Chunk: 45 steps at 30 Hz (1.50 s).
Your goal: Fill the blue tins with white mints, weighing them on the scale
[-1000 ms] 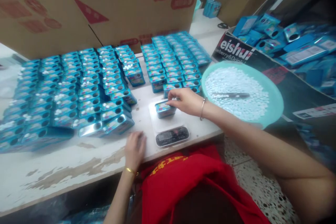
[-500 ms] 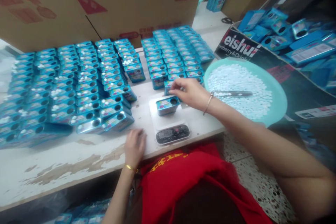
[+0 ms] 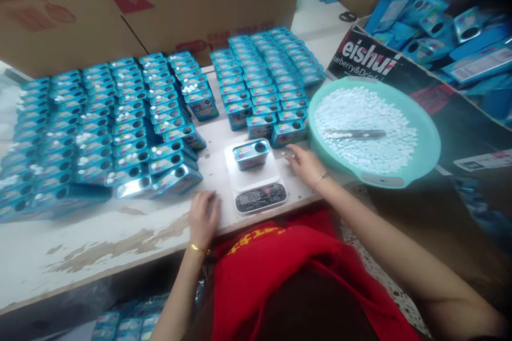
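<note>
- Beside the scale (image 3: 258,181), your left grip (image 3: 204,217) rests on the tabletop (image 3: 160,219), fingers loosely curled and slightly apart.
- Across from it, your right grip (image 3: 306,168) is nearly together, fingertips pinching a few white pellets (image 3: 295,157).
- On the scale, the blue box (image 3: 251,155) touches neither grip.

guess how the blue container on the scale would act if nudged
The blue container would probably slide, since the scale looks smooth and flat. Its boxy shape makes rolling unlikely. The crisp, glossy edges suggest a stiff shell.
</note>
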Each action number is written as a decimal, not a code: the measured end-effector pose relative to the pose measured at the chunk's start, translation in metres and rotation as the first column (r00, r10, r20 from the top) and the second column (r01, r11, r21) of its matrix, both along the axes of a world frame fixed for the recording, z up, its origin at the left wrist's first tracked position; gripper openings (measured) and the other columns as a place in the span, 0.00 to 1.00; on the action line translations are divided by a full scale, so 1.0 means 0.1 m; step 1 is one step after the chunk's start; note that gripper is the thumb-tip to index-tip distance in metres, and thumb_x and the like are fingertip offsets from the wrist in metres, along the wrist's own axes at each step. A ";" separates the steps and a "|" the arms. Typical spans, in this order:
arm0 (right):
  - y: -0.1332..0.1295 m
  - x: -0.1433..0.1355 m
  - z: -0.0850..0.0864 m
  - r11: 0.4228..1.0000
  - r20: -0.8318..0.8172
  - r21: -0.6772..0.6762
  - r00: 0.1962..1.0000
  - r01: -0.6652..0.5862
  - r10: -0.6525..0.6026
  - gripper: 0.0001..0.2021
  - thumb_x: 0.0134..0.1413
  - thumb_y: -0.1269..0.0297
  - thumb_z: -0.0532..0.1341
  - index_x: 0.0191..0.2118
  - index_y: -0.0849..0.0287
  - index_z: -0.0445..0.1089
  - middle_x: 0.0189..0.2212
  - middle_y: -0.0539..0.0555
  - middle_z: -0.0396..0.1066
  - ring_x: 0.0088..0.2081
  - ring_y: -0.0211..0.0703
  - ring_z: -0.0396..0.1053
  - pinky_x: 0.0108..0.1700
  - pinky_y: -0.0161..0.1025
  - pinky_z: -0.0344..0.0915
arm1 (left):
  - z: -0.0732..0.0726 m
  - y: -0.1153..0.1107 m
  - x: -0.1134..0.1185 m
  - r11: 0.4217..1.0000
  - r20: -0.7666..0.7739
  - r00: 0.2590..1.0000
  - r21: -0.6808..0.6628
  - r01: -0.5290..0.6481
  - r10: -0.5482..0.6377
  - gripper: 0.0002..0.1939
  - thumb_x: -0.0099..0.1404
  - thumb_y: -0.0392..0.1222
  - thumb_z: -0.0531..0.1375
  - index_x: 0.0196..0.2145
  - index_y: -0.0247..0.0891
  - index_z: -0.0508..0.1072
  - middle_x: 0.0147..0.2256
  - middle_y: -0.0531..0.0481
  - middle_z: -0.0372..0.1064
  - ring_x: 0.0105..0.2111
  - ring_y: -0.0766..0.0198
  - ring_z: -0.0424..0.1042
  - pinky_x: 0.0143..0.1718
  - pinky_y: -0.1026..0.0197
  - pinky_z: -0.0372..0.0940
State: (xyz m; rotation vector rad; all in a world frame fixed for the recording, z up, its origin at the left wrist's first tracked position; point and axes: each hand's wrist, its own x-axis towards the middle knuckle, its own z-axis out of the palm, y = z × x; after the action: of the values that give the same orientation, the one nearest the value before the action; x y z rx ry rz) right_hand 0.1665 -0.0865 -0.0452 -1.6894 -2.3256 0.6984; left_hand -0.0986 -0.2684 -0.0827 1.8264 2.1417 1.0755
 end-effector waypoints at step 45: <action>-0.72 0.25 0.13 0.389 -0.423 -0.891 0.118 -0.233 -0.898 0.12 0.47 0.62 0.66 0.38 0.59 0.67 0.22 0.45 0.60 0.17 0.26 0.46 0.16 0.26 0.40 | 1.07 0.86 0.10 0.967 0.012 0.996 0.238 -0.089 0.089 0.10 0.64 0.42 0.58 0.37 0.35 0.76 0.30 0.49 0.75 0.25 0.70 0.69 0.30 0.66 0.64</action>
State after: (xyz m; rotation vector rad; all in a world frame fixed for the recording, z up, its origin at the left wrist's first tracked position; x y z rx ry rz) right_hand 0.1916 -0.1589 -0.0325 -1.2003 -0.3273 2.1558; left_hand -0.0889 -0.1824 0.0248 1.8367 2.1952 1.4098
